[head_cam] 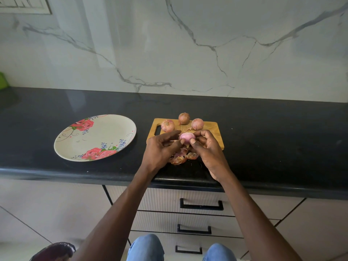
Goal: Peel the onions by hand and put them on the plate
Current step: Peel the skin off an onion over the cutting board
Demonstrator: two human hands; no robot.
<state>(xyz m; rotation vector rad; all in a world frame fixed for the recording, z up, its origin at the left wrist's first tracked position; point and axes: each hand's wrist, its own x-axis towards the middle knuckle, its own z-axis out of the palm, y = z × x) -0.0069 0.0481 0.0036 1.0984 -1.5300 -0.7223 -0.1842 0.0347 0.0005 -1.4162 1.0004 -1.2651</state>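
**Tech A:** Onions first, but list everything by size. What carries them?

**Tech B:** Black worktop [263, 132] along a marble-patterned wall. On it, to the left, sits a floral plate [90, 136] with nothing on it. To the right, well apart from the plate, lies a wooden cutting board [211, 129].

**Tech A:** Hand status?

**Tech B:** Left hand [162, 149] and right hand [209, 151] meet over the board's near edge. Both hold the partly peeled onion [186, 137] between them: curled fingers and thumbs pinch it from either side. Its pale pink flesh is exposed.

**Tech A:** Remaining stock?

**Tech B:** Three unpeeled onions at the board's far edge: left onion [167, 125], middle onion [184, 118], which overhangs the far edge, and right onion [197, 123].

**Tech A:** Waste?

**Tech B:** Loose onion skins [178, 158] lie on the worktop just beneath the hands.
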